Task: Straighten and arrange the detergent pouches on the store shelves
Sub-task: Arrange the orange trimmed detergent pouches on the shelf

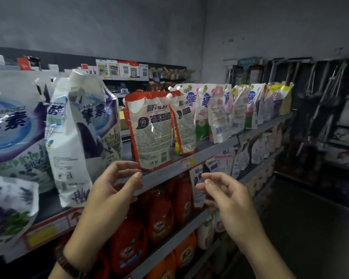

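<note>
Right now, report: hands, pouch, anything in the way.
Hands open: left hand by base of red-edged pouch, right hand empty. Pouch tilted at shelf edge. Nothing between hands and pouch.

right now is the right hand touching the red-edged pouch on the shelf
Apart. The head view shows the right hand below the red-edged pouch, with the shelf edge between them.
</note>
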Demonstrator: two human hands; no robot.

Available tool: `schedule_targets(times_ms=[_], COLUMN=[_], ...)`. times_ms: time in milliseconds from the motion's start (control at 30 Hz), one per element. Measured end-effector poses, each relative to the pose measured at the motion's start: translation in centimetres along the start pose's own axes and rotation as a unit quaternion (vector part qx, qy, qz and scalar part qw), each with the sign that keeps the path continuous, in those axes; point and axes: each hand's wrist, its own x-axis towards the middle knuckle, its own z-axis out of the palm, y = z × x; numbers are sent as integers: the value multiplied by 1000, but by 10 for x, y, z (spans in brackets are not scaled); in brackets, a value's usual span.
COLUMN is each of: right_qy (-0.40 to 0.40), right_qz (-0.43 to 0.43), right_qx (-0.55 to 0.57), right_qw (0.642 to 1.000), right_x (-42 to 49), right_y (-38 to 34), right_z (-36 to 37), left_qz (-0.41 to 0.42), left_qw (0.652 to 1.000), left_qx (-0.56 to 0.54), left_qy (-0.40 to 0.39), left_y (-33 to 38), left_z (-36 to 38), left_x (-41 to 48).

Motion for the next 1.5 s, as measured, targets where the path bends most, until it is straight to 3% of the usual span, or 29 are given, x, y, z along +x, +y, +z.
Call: schedule_targets(times_ms=[200,733,1067,1233,1333,1500], right_qy=[-19,-159,-193,-181,-159,-110], right_qz=[15,18,-5,-7,15,35], right_qx=[9,51,51,37,20,-9], right_qw=[1000,986,980,983,987,993], right_x=[46,170,206,221,233,260], right_y=[21,63,62,70,89,121], right_z=[-17,-95,-88,-83,-90,-107], left_qz=[-11,5,21,37,56,88], left_qw=[1000,972,954,950,961,945], left_qx=[24,123,166,177,161,211], left_qy=[17,202,249,256,218,232], left_y=[-5,12,22,20,4,-21], left_z=[19,81,78,79,97,126], left_x=[25,62,101,110,106,100])
